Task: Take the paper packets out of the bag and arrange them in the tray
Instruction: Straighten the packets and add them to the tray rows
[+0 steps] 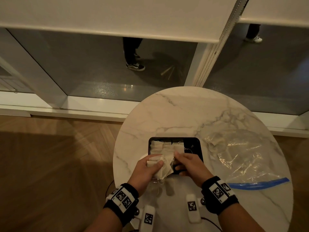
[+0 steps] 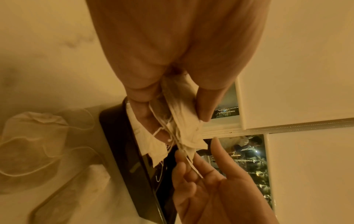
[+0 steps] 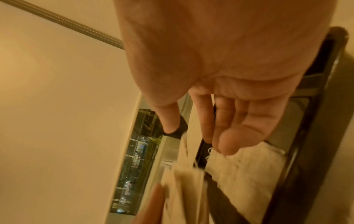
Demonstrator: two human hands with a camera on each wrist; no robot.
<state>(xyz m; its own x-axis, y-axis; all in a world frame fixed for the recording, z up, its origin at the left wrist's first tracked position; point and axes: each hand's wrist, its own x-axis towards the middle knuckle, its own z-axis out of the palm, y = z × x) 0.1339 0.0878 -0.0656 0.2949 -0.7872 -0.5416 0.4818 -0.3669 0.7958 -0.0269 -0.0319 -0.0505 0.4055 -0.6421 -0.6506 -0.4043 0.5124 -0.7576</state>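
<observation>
Nearest, both wrists wear black bands with white marker tags over a round marble table (image 1: 184, 114). The left hand (image 1: 147, 169) grips a crumpled bunch of paper packets (image 1: 163, 166), thumb on top and fingers curled beneath; the left wrist view shows their thin strings (image 2: 172, 133) dangling from the bunch. The right hand (image 1: 189, 164) sits just beside it over the near edge of the tray (image 1: 195, 144), its fingers loosely spread and lightly bent; in the left wrist view its fingertips (image 2: 180, 153) touch the lower corner of the bunch where the strings hang, and whether it pinches anything cannot be told for sure. The right wrist view shows those fingers hovering close above packets lying in the tray. The black tray holds a row of pale packets (image 1: 165, 148) filling its left and middle part, with its right part showing dark bottom and a loose string. To the right of the tray, apart from it, lies the clear plastic bag (image 1: 242, 156), flattened, its blue zip strip (image 1: 257, 183) towards the near side. Beyond the table are a wooden floor (image 1: 58, 156), a white sill and dark window panes (image 1: 100, 67).
</observation>
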